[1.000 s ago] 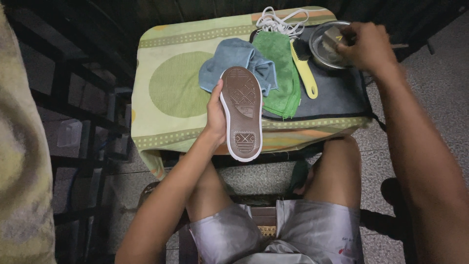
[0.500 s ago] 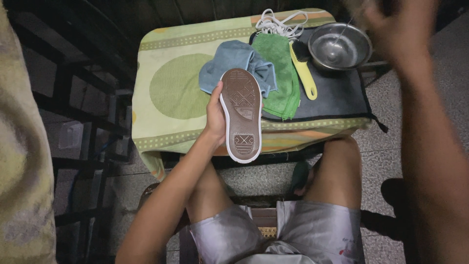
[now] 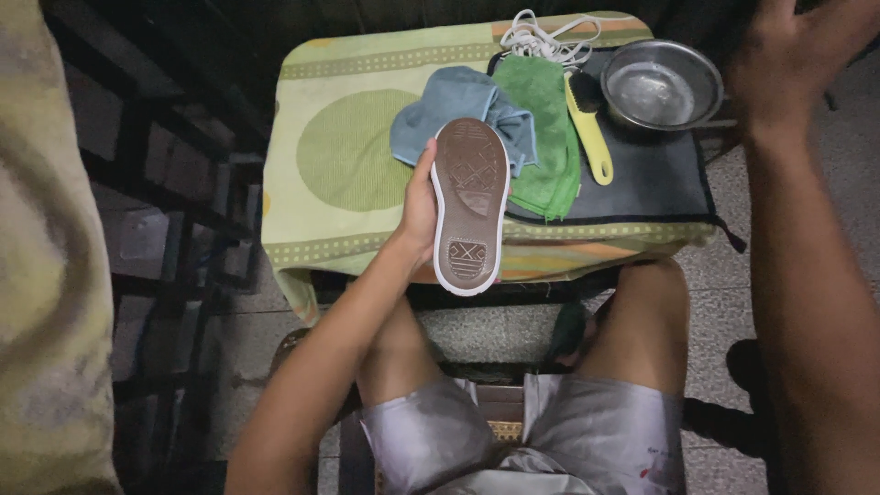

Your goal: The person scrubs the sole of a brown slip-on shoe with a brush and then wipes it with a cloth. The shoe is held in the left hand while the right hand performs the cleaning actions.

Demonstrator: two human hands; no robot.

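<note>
Left hand [image 3: 420, 213] grips the shoe [image 3: 470, 205] by its side, sole up, fingers wrapped around the upper (thumb on the sole edge). Shoe sits over the front edge of the table [image 3: 348, 156], centre of view. I log the right hand [image 3: 793, 55] raised at 1 o'clock, holding nothing; fingers look spread, though the frame edge crops them. Steel bowl [image 3: 662, 84] with water at 1 o'clock, yellow brush [image 3: 588, 128] beside it, green cloth [image 3: 543, 137] and blue cloth [image 3: 458, 115] behind the shoe, white laces [image 3: 548, 35] at 12. Judgement: laces are out, sole not visibly wet; scrubbing appears not yet begun.
</note>
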